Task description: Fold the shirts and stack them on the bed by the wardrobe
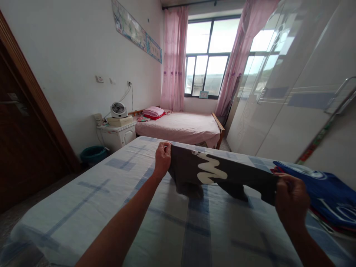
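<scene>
A dark garment [239, 171] with a pale wavy print is stretched between my two hands above the bed; its exact kind I cannot make out. My left hand [162, 159] pinches its left end, fingers closed. At the other end, my right hand [292, 196] grips the cloth, also closed, and sits lower and nearer to me. Parts of the garment sag toward the blue-and-white bedsheet [167, 226] below. Just beyond my right hand lies a pile of folded clothes, with a blue printed garment [330, 194] on top.
A second bed [180, 126] with pink bedding stands beyond, under the window. Left of it, a white bedside cabinet [119, 135] carries a small fan [118, 109]. A green bin [94, 155] sits on the floor. A glossy wardrobe [278, 100] lines the right side.
</scene>
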Available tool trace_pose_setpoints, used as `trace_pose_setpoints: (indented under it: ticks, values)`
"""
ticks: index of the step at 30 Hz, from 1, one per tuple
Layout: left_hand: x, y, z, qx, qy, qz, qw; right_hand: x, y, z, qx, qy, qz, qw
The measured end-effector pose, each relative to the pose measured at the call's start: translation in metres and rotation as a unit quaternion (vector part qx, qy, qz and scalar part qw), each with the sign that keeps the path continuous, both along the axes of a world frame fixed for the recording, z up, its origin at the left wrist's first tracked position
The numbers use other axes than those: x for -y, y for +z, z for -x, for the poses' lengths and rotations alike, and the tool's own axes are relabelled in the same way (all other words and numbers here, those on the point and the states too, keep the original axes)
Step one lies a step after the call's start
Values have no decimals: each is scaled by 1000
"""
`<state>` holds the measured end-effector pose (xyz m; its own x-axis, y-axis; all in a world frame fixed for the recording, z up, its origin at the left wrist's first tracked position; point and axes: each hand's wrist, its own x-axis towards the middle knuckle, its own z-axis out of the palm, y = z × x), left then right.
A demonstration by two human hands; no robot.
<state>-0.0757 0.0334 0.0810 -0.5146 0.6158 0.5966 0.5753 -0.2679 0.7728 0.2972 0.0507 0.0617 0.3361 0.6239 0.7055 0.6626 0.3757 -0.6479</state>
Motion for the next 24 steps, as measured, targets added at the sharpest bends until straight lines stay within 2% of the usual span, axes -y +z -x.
trace_pose_setpoints:
  ticks: [2,4,7,9,11,14,16,19,22,24]
  values:
    - [3,11,0,27,-48,-2,998,-2,1,-3,-10,-14,21,1000]
    - [3,7,3,-1,-36,43,998,-11,-9,-8,-7,-14,102,995]
    - [6,-23,8,-114,35,119,986,-31,-36,-19,43,33,239,970]
    - [12,-47,9,-194,14,150,969,-40,-50,-24,101,84,284,950]
    - [20,-65,7,-277,-83,170,942,-41,-56,-24,143,150,297,932]
    - [28,-72,4,-342,-196,191,899,-34,-53,-16,185,238,291,908]
    - [30,-70,2,-347,-214,199,891,-28,-50,-9,221,262,281,896]
    - [28,-68,1,-358,-214,202,886,-23,-51,0,256,260,265,893]
    - [27,-69,-3,-363,-202,205,886,-21,-50,6,227,253,244,908]
    - [28,-64,-7,-315,-202,206,904,-17,-43,7,168,255,250,919]
